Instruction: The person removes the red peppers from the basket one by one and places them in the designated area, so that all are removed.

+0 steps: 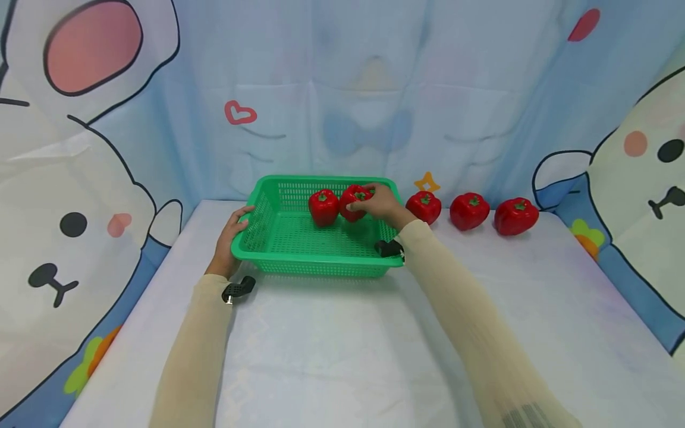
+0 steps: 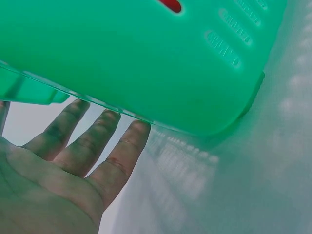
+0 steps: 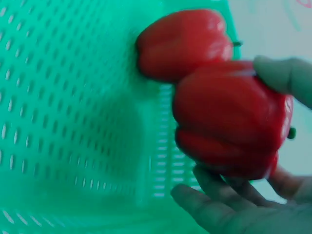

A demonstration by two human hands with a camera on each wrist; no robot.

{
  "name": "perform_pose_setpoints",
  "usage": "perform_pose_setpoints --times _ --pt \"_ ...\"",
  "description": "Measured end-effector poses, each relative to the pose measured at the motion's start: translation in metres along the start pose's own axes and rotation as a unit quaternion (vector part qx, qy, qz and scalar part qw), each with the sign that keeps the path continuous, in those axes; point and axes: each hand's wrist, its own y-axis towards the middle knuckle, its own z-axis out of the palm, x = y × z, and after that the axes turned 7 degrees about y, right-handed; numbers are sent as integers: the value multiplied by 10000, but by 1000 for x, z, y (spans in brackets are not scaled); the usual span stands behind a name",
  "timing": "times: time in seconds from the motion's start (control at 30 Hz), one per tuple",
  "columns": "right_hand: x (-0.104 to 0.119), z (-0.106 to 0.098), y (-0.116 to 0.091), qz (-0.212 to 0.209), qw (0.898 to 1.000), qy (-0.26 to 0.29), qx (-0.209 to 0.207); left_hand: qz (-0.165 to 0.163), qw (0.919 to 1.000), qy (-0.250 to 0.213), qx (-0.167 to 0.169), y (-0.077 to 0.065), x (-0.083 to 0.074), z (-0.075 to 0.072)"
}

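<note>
Leftmost, the left hand (image 1: 227, 238) meets the green basket (image 1: 321, 260) at its left rim, fingers straight and laid against the outside rather than clenched. The basket looks like thin moulded plastic, light and slightly flexible, with slotted walls and a smooth rolled rim that should offer the firmest hold. Inside, towards its far edge, sits a red pepper (image 1: 323, 207), blocky and lobed, with a short green stem. Just right of it, near the far right corner, is the held pepper (image 3: 229, 117) — the right hand (image 1: 382, 202) grasps it, thumb on one side, fingers curled round the other. Whether its base touches the basket floor is hard to tell. Its skin is glossy, probably slippery; it seems light and fairly stiff, best gripped across the broad shoulders. Beyond the basket's right edge, three peppers (image 1: 469, 211) line the worktop's (image 1: 321, 345) far edge — equally shiny above the pale, matt surface.
</note>
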Motion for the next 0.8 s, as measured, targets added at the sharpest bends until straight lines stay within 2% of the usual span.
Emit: perform_pose_setpoints --times 0.13,0.3,0.53,0.67,0.8 --pt "7 -7 -10 -112 9975 591 -376 -49 10000 29 -18 0 0 1" --pt "17 -20 -26 -575 9916 908 -721 -121 9998 115 -63 0 -1 -1" --pt "15 -35 -52 -938 9823 983 -1286 -146 9996 217 -142 0 0 -3" --pt "5 -47 -67 -1123 9780 713 -1607 -146 9996 202 -111 0 1 -2" --pt "-12 -55 -85 -1149 9770 447 -1741 -145 9998 125 -61 1 1 -1"
